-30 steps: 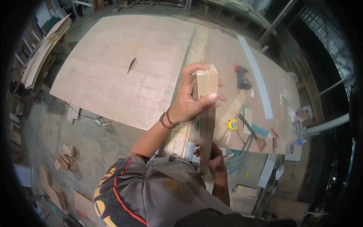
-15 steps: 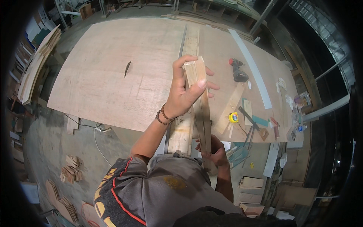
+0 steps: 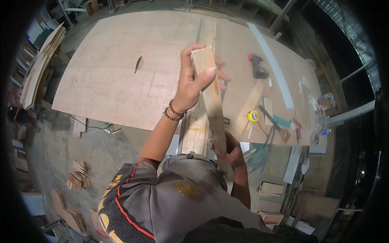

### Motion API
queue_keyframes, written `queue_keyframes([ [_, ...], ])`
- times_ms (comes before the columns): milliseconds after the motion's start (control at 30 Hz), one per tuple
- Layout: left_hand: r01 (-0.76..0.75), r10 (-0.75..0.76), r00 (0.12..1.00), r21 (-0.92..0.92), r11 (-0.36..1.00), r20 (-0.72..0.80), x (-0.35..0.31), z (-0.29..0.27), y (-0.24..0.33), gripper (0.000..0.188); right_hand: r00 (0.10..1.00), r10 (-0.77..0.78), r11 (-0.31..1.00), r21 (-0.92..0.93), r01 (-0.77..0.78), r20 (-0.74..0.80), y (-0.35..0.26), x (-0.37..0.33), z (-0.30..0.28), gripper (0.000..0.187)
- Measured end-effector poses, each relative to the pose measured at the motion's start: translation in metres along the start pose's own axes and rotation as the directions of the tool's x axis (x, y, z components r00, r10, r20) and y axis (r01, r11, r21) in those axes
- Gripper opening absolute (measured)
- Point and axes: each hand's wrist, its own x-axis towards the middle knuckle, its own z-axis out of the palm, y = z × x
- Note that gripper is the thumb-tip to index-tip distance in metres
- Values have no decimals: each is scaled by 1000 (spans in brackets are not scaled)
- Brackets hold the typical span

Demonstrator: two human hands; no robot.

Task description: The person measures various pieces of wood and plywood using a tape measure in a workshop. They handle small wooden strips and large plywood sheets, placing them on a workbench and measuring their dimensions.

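Observation:
Held between both hands is a long wooden batten (image 3: 213, 99), with a dark seam line down its length as if two strips lie together. My left hand (image 3: 189, 83), beaded bracelets at its wrist, wraps the far end, thumb on top. Nearer my body, my right hand (image 3: 232, 152) grips the lower part; some of its fingers are hidden behind the wood. Beneath the batten a pale, marked board (image 3: 195, 135) runs across the table, with a dark metal edge along its left side.
A large plywood sheet (image 3: 109, 69) covers the table. To the right lie a cordless drill (image 3: 258, 67), a yellow tape measure (image 3: 252, 116), a long white strip (image 3: 273, 67) and a hammer-like tool (image 3: 279, 131). Cut wood pieces (image 3: 79, 176) are piled on the floor at left.
The batten's far end has risen and shifted slightly left and away from me, with my left hand on it. My right hand keeps its grip lower down.

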Motion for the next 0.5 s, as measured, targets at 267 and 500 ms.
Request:
queue_keyframes([
  [267,42,-40,998,54,998,-46,1,-1,-10,46,997,14,1000,10,-15,71,-4,5,-1,70],
  [500,39,-35,998,83,996,-51,-2,-3,-15,44,994,-56,998,2,56,98,2,8,-1,71],
])
